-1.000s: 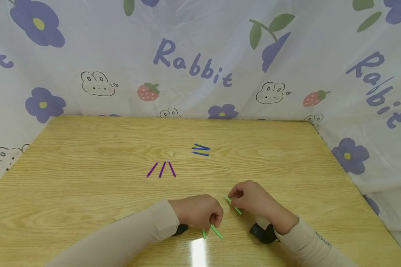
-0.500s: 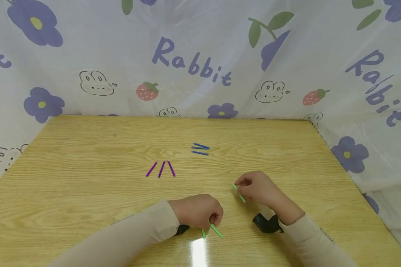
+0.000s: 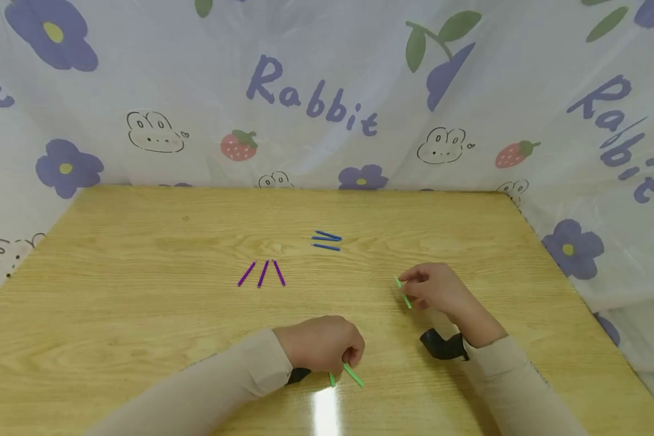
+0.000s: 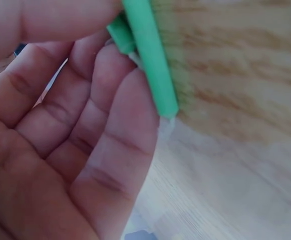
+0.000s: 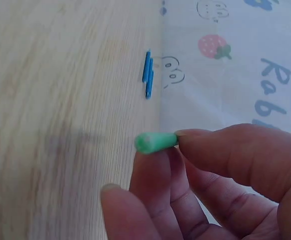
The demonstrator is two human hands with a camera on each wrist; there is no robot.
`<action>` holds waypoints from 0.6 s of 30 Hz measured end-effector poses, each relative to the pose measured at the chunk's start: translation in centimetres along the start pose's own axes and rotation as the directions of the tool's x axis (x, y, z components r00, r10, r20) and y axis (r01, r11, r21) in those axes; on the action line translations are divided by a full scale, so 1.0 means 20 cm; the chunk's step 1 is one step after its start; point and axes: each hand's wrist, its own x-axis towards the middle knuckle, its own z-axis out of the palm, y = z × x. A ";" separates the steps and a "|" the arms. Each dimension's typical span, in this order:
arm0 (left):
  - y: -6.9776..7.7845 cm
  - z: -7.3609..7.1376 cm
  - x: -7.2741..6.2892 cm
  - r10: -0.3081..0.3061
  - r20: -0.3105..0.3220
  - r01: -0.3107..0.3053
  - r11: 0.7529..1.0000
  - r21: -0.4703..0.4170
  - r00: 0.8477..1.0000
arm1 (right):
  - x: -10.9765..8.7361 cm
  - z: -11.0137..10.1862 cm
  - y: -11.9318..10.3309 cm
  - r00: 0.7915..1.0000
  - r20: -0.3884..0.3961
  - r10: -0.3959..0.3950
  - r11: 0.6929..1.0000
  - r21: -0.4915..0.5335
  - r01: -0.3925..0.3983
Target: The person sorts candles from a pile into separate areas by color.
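My left hand (image 3: 321, 344) pinches two thin green candles near the front of the wooden table (image 3: 142, 339). One green candle (image 4: 153, 65) crosses in front of the other green candle (image 4: 121, 35) in the left wrist view, and a pale wick shows at its lower end. Farther right and forward, my right hand (image 3: 438, 292) holds a third green candle (image 3: 404, 294) between thumb and fingers. Seen from the right wrist, this candle's blunt end (image 5: 144, 144) faces the camera, with a shadow on the wood to its left.
Three purple candles (image 3: 263, 274) lie fanned out left of centre. Behind them to the right are three blue candles (image 3: 326, 240), two touching. A patterned curtain (image 3: 305, 151) rises along the table's back and sides. A black band piece (image 3: 441, 345) hangs under the right wrist.
My right hand has moved forward and slightly right, carrying its green candle from beside the left hand. The left hand keeps its place with its two candles.
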 end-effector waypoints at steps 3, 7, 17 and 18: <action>0.00 0.00 0.00 -0.012 0.004 0.012 1.000 -0.011 1.000 | 0.02 -0.03 0.01 1.000 -0.001 0.014 1.000 0.010 -0.014; 0.01 0.00 -0.01 -0.017 0.003 0.017 1.000 -0.018 1.000 | 0.04 -0.05 0.02 1.000 -0.004 0.030 0.999 0.013 -0.030; 0.01 0.00 -0.01 0.004 -0.011 -0.004 1.000 0.022 1.000 | 0.08 -0.09 0.06 0.998 -0.019 0.067 0.996 -0.055 -0.068; 0.01 0.00 -0.01 0.000 -0.008 0.000 1.000 0.020 1.000 | 0.09 -0.09 0.06 0.997 -0.017 0.069 0.996 -0.058 -0.070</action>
